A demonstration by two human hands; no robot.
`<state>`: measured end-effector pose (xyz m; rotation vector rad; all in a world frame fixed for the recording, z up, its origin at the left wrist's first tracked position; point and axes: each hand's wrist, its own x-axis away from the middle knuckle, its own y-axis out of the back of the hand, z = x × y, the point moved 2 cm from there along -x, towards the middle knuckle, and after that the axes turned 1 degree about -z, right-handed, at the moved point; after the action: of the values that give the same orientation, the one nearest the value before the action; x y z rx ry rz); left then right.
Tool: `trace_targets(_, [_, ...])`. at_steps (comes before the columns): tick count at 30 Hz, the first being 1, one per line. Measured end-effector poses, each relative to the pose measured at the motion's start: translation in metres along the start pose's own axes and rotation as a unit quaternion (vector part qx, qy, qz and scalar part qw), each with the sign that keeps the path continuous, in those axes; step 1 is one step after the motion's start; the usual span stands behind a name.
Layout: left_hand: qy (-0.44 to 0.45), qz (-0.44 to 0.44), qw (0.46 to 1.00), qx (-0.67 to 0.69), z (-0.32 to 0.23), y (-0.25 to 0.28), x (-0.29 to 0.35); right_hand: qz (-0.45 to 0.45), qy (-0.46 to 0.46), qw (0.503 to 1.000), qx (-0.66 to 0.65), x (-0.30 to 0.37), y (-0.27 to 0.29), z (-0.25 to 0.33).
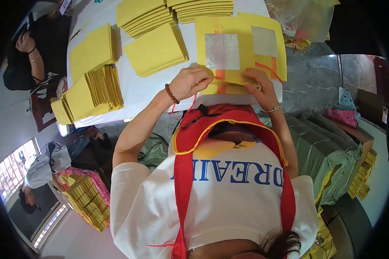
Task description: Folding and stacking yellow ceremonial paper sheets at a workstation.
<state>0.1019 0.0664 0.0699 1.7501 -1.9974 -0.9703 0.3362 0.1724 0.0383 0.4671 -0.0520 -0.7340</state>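
A yellow paper sheet [246, 60] lies at the table's near edge in front of me, with a silvery square [221, 52] and an orange stripe down its middle. My left hand [189, 83] is closed in a pinch at the left end of its near edge, which is lifted into a narrow fold. At the right end, my right hand [263, 90] grips the same edge between thumb and fingers. Partly covered by this sheet, another yellow sheet [277, 64] with a pale silver patch and orange band sticks out to the right.
Several stacks of folded yellow paper [155, 52] stand on the white table [121, 82] to the left and back. A clear plastic bag [300, 19] hangs at the far right corner. Green-wrapped bales [315, 146] sit to my right. Other people [47, 166] are at the left.
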Motion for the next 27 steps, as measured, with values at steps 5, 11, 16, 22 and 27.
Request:
trace_targets(5, [0.054,-0.010,0.998,0.034,0.005,-0.003,0.002,0.002,0.006,1.000,0.012,-0.001,0.000,0.005])
trace_targets(11, [0.109,-0.026,0.990,0.088,0.009,-0.004,0.003,-0.012,0.022,1.000,0.010,-0.003,-0.002,-0.010])
trace_targets(16, [0.126,-0.041,0.984,0.123,0.011,-0.005,0.003,-0.023,-0.013,0.999,-0.039,-0.003,-0.004,-0.014])
trace_targets(22, [0.161,-0.021,0.980,0.115,0.011,-0.003,0.004,-0.030,-0.014,0.999,-0.031,-0.005,-0.005,-0.015])
trace_targets(27, [0.167,0.000,0.971,0.170,0.012,0.006,0.006,-0.038,-0.034,0.998,-0.024,-0.007,-0.003,-0.014])
